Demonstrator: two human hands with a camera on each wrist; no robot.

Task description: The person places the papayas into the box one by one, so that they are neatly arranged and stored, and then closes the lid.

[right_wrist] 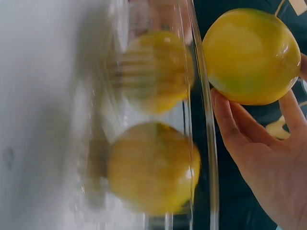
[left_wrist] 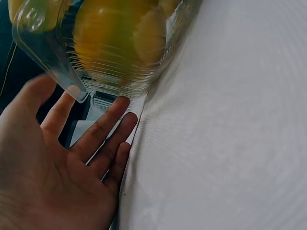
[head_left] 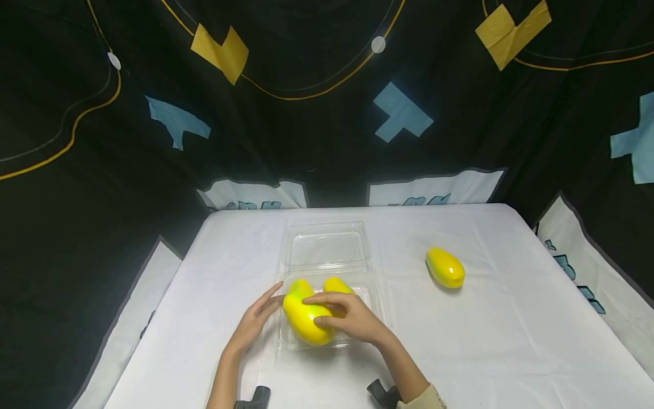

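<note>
My right hand [head_left: 355,318] grips a yellow mango-like fruit [head_left: 308,322] with a greenish patch, thumb and fingers around its side. In the right wrist view this held fruit [right_wrist: 252,57] is above the rim of a clear plastic clamshell box [right_wrist: 211,158]. Two similar fruits sit inside the box: one at the left [head_left: 300,288], one at the right [head_left: 336,284], both partly hidden in the head view. Beside the box's left wall is my left hand [head_left: 254,322], fingers extended and holding nothing. Its fingertips are at the box's corner; whether they touch is unclear.
Another yellow fruit [head_left: 445,267] lies on the white-covered table [head_left: 485,335], right of the box. The box's lid [head_left: 327,245] is folded back, away from me. A dark curtain [head_left: 317,142] hangs behind the table.
</note>
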